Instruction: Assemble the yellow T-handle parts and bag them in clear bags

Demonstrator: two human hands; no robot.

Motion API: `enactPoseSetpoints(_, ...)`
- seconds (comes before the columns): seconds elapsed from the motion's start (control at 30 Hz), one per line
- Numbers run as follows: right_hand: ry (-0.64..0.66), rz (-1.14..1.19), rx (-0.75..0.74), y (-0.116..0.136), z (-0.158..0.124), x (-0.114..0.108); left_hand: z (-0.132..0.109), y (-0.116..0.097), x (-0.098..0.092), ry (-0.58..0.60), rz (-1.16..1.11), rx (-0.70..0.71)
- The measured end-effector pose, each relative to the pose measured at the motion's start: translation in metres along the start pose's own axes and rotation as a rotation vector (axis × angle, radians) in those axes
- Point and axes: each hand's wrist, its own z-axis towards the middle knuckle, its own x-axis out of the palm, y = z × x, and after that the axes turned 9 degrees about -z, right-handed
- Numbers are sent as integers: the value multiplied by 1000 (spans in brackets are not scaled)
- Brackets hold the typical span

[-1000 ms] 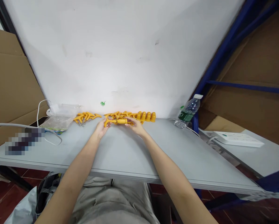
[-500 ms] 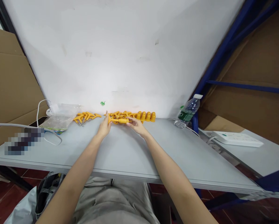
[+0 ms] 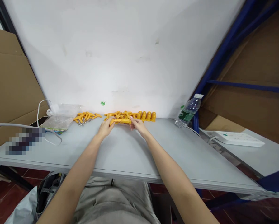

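A yellow plastic T-handled piece with a slim shaft and a ribbed barrel [image 3: 125, 121] lies crosswise between my hands, a little above the table. My left hand [image 3: 105, 128] is closed on its handle end at the left. At the right, my right hand [image 3: 137, 125] grips the barrel's end with thumb and fingers, which hide the tip. Behind the hands, more yellow parts [image 3: 116, 113] lie in a row, partly covered. Several yellow caps [image 3: 148, 116] stand upright to the right of them. On the left is a pile of yellow handles [image 3: 86, 116] with silvery metal ends.
The grey table [image 3: 127, 155] meets a white panel [image 3: 130, 62] at the back. A clear plastic bag [image 3: 57, 122] and a white cable [image 3: 53, 133] lie on the left. A water bottle [image 3: 189, 110] leans at the right, near a white power strip [image 3: 238, 138].
My left hand has curled from a more upright pose onto the handle end. My right fingers have shifted onto the barrel's end, where a thin tip showed before.
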Motion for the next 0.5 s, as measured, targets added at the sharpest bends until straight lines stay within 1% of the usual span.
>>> enactPoseSetpoints(0.07,6,-1,40,3,-2,-1,0,1,0,-5,-18,-8)
enactPoseSetpoints(0.13,52,2,47,6,-4,-5,0,0,0,-19,-68,-45)
enactPoseSetpoints(0.2,110,28,3,8,-7,-10,0,0,0,-26,-120,-88)
enactPoseSetpoints(0.27,138,63,-65,10,-10,-13,0,0,0,-32,-174,-124)
enactPoseSetpoints(0.3,142,76,-90,10,-11,-14,0,0,0,-35,-204,-137)
enactPoseSetpoints(0.37,143,76,-91,10,-11,-12,-1,-1,0,-40,-247,-146)
enactPoseSetpoints(0.5,85,52,-3,11,-10,-3,-2,-4,0,1,-228,-98)
